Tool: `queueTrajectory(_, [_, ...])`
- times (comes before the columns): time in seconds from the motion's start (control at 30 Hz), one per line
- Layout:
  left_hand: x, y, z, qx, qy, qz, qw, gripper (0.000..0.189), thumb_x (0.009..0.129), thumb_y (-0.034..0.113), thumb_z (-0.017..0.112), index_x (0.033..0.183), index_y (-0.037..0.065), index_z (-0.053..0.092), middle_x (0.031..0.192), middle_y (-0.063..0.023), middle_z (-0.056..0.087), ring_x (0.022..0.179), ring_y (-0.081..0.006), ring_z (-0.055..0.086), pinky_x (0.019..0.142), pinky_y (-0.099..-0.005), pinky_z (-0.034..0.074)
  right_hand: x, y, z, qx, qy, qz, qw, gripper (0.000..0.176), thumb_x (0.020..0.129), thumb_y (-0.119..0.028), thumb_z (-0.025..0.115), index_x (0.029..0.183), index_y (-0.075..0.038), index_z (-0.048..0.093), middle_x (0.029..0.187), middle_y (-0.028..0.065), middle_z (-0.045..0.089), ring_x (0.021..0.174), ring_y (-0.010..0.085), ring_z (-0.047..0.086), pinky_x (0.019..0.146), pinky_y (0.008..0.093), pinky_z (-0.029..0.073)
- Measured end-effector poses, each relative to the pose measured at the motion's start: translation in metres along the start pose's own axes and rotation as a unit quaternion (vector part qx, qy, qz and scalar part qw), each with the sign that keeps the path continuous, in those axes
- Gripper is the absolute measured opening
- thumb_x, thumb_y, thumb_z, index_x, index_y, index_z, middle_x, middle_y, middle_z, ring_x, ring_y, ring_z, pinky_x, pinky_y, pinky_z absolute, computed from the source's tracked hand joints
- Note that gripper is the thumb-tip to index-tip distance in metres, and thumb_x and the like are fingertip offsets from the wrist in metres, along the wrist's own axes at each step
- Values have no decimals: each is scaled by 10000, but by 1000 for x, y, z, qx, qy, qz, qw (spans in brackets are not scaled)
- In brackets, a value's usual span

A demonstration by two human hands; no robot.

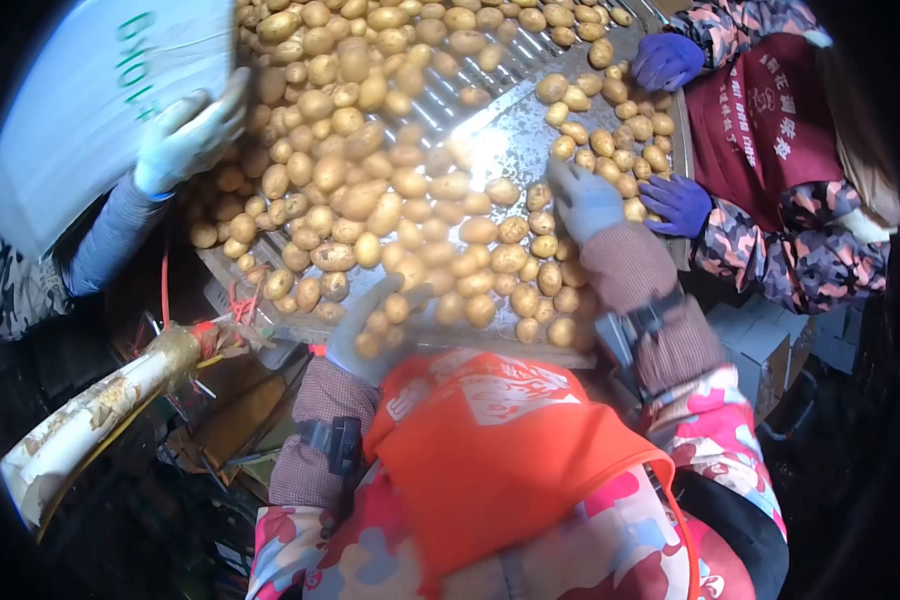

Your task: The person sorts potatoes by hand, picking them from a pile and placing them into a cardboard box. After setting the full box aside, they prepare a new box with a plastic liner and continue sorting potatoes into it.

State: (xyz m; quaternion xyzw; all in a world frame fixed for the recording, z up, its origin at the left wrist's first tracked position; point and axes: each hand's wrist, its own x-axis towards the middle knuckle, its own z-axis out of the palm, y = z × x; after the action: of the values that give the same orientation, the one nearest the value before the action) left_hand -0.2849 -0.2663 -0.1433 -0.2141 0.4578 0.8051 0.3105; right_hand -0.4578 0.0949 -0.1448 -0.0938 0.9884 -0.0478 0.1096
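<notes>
Many yellow-brown potatoes lie across a metal sorting table. My left hand, in a grey glove, is at the near edge, its fingers curled round a few small potatoes against the palm. My right hand, also gloved in grey, reaches farther over the table on the right. Its fingers are stretched out beside the potatoes and nothing shows in its grip. The fingertips' exact contact is blurred.
On the right a co-worker's purple-gloved hands rest by a group of potatoes. At left another person's gloved hand holds a large white box. A taped pole and cardboard boxes are below table level.
</notes>
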Motion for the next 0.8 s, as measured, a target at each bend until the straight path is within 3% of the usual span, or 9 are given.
queueTrajectory(0.07, [2, 3, 10, -22, 6, -3, 1000, 498, 1032, 361, 487, 1435, 69, 460, 1418, -228, 528, 901, -216, 587, 701, -297, 507, 17, 7, 15, -69, 19, -11, 997, 430, 931, -178, 615, 1357, -240, 609, 1075, 123, 702, 884, 262, 681, 791, 403, 541])
queueTrajectory(0.17, [1, 3, 31, 46, -58, 55, 996, 493, 1041, 353, 484, 1418, 36, 466, 1408, -214, 536, 1014, -231, 614, 762, -302, 533, 11, -12, -6, 272, 30, 90, 958, 447, 925, -218, 655, 1369, -204, 605, 1010, 110, 693, 829, 232, 660, 736, 391, 524])
queueTrajectory(0.3, [-4, 42, 74, -222, -129, -118, 959, 446, 1022, 251, 588, 1403, 36, 502, 1343, -123, 608, 1108, -225, 624, 882, -325, 558, -59, -94, -44, 365, 80, -17, 927, 447, 875, -290, 676, 1270, -82, 654, 1053, 208, 717, 1014, 363, 688, 911, 444, 536])
queueTrajectory(0.33, [-2, 41, 81, -10, -135, 35, 990, 451, 1026, 320, 565, 1383, 48, 520, 1302, -110, 618, 1067, -216, 628, 861, -317, 557, -70, -114, -53, 362, 27, -133, 922, 420, 865, -262, 681, 1241, -77, 662, 1086, 211, 707, 1039, 368, 676, 920, 443, 531])
queueTrajectory(0.4, [-1, 37, 92, 406, -122, 316, 849, 496, 1034, 459, 520, 1342, 72, 556, 1220, -82, 637, 985, -199, 638, 821, -299, 557, -91, -129, -55, 396, -28, -266, 879, 408, 873, -207, 673, 1253, -59, 646, 1144, 210, 682, 1080, 371, 650, 939, 439, 514])
queueTrajectory(0.43, [1, 27, 82, 148, -187, 155, 959, 482, 1026, 404, 544, 1357, 55, 530, 1238, -96, 639, 1029, -201, 636, 849, -311, 557, -102, -127, -53, 435, -28, -285, 854, 425, 892, -180, 658, 1292, -45, 621, 1169, 204, 668, 1097, 370, 635, 949, 437, 501])
queueTrajectory(0.53, [9, 2, 55, -367, -245, -193, 877, 469, 1000, 283, 607, 1373, 23, 489, 1270, -124, 648, 1109, -200, 639, 887, -323, 561, -133, -85, -33, 379, 58, -237, 893, 477, 891, -145, 648, 1345, -17, 576, 1233, 224, 626, 1155, 397, 595, 999, 452, 471])
queueTrajectory(0.67, [-11, 11, 61, -121, -141, -27, 982, 465, 998, 309, 592, 1368, 38, 508, 1285, -142, 645, 1090, -203, 660, 836, -283, 576, -172, -36, 14, 177, 79, -94, 977, 644, 842, -250, 700, 1416, -22, 520, 1388, 242, 516, 1313, 458, 461, 1096, 552, 377])
queueTrajectory(0.8, [-15, 18, 50, -250, -159, -65, 953, 615, 1029, 528, 422, 1440, 73, 471, 1365, -149, 593, 979, -208, 643, 778, -248, 552, -161, -56, 38, 56, 113, -71, 989, 711, 816, -363, 710, 1453, -115, 518, 1495, 241, 419, 1374, 535, 345, 1104, 663, 299])
